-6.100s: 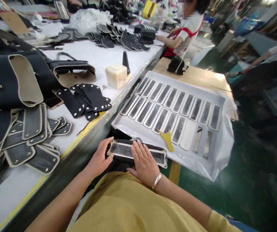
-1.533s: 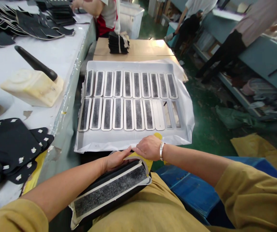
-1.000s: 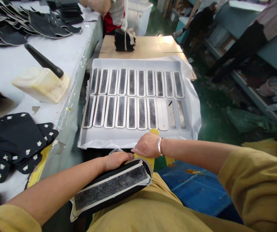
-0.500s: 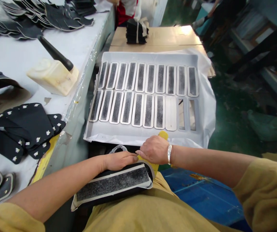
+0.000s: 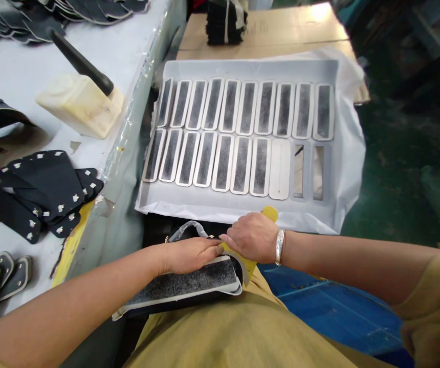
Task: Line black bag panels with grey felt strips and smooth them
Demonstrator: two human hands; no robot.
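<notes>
We find no lettering, label, brand, number or sign that we can read anywhere in this view. The white tray, the strips laid in it, the cardboard behind it and the piece on our lap all show plain, unmarked surfaces to us.

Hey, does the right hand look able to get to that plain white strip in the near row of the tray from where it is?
Probably yes. The right hand grips a yellow scraper at the tray's near edge, and the plain white strip lies just beyond, uncovered, with nothing between them.
</notes>
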